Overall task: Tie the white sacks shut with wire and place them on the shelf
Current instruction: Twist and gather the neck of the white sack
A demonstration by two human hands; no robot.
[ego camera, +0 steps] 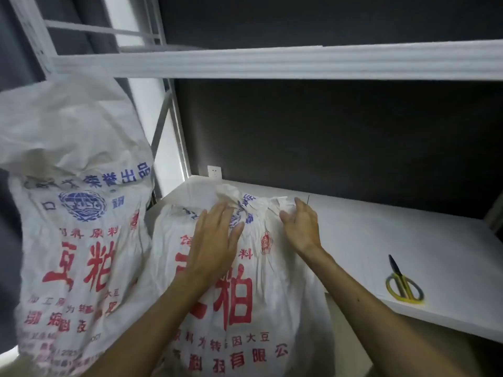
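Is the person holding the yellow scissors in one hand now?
No, the yellow scissors lie alone on the white shelf, while the left hand and right hand are on the front sack.

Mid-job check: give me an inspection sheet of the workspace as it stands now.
Surface: white shelf board, lower tier.
Job's things: left sack upright beside the shelf; right sack lying with its gathered neck on the board; thin wire sticking up at that neck.
Clutter: yellow-handled scissors on the board, to the right.
Grippers: left hand flat on the right sack; right hand gripping its neck.
Cables: nothing seen.
Surroundings: dark wall, wall socket, upper shelf beam.
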